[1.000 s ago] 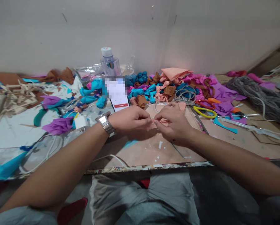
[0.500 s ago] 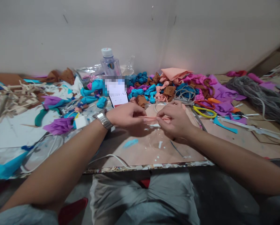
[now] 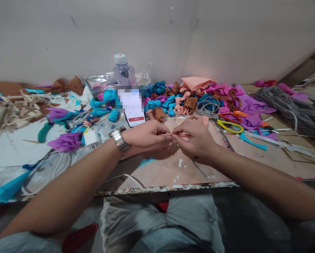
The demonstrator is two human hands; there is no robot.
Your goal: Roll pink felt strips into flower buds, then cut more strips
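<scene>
My left hand [image 3: 146, 135], with a metal watch [image 3: 119, 137] at its wrist, reaches in over the table, its thumb and fingers pinched together. They grip one end of a thin, twisted strip of peach crepe paper [image 3: 183, 134]. My right hand [image 3: 195, 138] pinches the same strip from the other side, and its fingertips meet those of the left. Much of the strip is hidden by the fingers. Just beyond the hands lie a wire ring [image 3: 177, 120] and a heap of crumpled coloured paper pieces [image 3: 170, 101].
A phone [image 3: 134, 109] and a bottle [image 3: 124, 73] stand behind my left hand. Yellow-handled scissors [image 3: 229, 126] lie right of my right hand, before a grey cord bundle [image 3: 291, 105]. At left are a white plug [image 3: 91, 138], purple paper [image 3: 65, 141] and wooden sticks [image 3: 28, 107].
My left hand has shifted a little right, so the fingertips of both hands now meet and less of the strip shows between them. More of the phone's lower screen is visible.
</scene>
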